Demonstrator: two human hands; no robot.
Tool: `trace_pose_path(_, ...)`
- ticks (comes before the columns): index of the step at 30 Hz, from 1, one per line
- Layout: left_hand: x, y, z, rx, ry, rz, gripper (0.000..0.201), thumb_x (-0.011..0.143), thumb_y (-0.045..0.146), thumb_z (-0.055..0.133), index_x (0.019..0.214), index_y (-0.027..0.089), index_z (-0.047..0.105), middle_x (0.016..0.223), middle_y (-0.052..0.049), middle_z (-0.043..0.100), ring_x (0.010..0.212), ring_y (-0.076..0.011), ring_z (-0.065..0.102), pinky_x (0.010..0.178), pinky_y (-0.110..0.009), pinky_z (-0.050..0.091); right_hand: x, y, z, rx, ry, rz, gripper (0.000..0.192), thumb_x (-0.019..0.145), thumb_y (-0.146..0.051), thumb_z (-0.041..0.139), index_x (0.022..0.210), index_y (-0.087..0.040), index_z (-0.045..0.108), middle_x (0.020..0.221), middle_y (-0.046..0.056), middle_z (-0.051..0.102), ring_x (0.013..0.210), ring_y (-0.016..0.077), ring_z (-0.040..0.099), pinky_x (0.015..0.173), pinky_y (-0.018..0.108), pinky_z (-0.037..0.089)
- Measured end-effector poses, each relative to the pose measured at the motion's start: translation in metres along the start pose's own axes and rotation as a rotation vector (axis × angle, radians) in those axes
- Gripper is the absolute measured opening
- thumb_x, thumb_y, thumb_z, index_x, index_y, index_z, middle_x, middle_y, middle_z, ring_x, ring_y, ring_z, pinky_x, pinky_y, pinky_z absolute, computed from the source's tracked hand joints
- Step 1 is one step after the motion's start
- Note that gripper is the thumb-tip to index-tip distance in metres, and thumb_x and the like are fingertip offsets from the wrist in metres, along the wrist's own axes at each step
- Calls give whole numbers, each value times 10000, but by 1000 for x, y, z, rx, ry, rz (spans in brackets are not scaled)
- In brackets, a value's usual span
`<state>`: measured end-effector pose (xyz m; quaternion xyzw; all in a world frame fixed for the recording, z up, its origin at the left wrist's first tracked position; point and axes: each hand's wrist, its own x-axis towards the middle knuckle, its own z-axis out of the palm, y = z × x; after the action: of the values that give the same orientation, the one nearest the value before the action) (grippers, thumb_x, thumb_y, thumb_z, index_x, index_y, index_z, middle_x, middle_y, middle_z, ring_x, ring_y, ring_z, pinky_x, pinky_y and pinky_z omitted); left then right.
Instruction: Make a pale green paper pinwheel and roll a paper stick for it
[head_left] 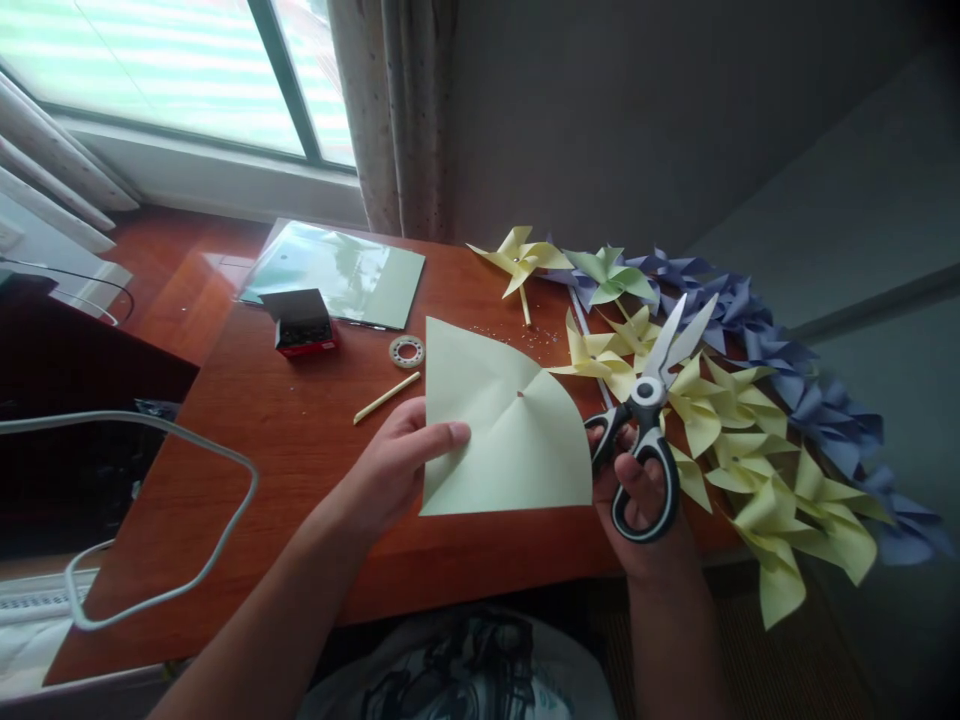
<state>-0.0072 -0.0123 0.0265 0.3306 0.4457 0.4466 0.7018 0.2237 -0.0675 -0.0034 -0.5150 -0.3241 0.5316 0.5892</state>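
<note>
- Clock directions are read around the pale sheet, with 12 at the far side of the brown surface (322,385).
- The left hand (394,450) comes in from 8 o'clock, its fingers pinching the pale sheet (495,455), thumb on top; the rest are hidden underneath.
- That sheet is over the near middle of the surface, bulging, a small reddish-brown spot at its peak.
- At 3 o'clock the right hand (609,505) grasps black-and-white scissors (646,392), fingers around the handles; the blades are spread and point to 1 o'clock. Whether it also touches the sheet, I cannot tell.
- A yellow paper stick (386,398) lies near the left hand, toward 10 o'clock.
- Just past it is a tape roll (407,350); farther out are an open red box (304,325) and a glossy packet (337,275).
- One yellow pinwheel (517,258) lies at 12 o'clock, a green pinwheel (609,275) toward 1.
- More yellow pinwheels (742,455) cluster between 2 and 4, purple pinwheels (776,355) beyond them.
</note>
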Motion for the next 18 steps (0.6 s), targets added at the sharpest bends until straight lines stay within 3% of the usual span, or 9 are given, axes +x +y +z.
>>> trace_pose_path(3, 0, 0, 0, -99, -127, -170, 189, 606, 320, 825, 692, 171, 746, 597, -50, 696, 484, -189, 629, 446, -266, 479, -1, -4, 8, -119, 61, -38, 331, 730, -356, 845, 992, -248, 675, 1011, 30, 691, 978, 227, 653, 942, 390, 528)
trace_pose_path(9, 11, 1, 1, -307, -10, -127, 283, 748, 448, 709, 724, 167, 731, 668, -81, 720, 644, -245, 696, 512, -299, 528, -2, 2, 29, -134, 203, -104, 278, 759, -312, 809, 964, -241, 634, 1004, 18, 660, 947, 204, 643, 922, 376, 524)
trace_pose_path(13, 20, -9, -3, -408, -2, -182, 138, 779, 279, 649, 806, 172, 732, 713, -41, 718, 614, -170, 658, 511, -241, 516, 5, 6, 40, -61, 303, -217, 261, 754, -300, 806, 943, -231, 639, 982, 14, 680, 935, 191, 658, 947, 370, 517)
trace_pose_path(18, 17, -25, 2, -298, -133, -237, 110, 737, 184, 732, 830, 127, 743, 691, -42, 698, 633, -124, 638, 566, -187, 500, 16, 10, 49, -43, 437, -332, 285, 759, -329, 804, 958, -204, 641, 939, 2, 681, 909, 193, 678, 951, 401, 528)
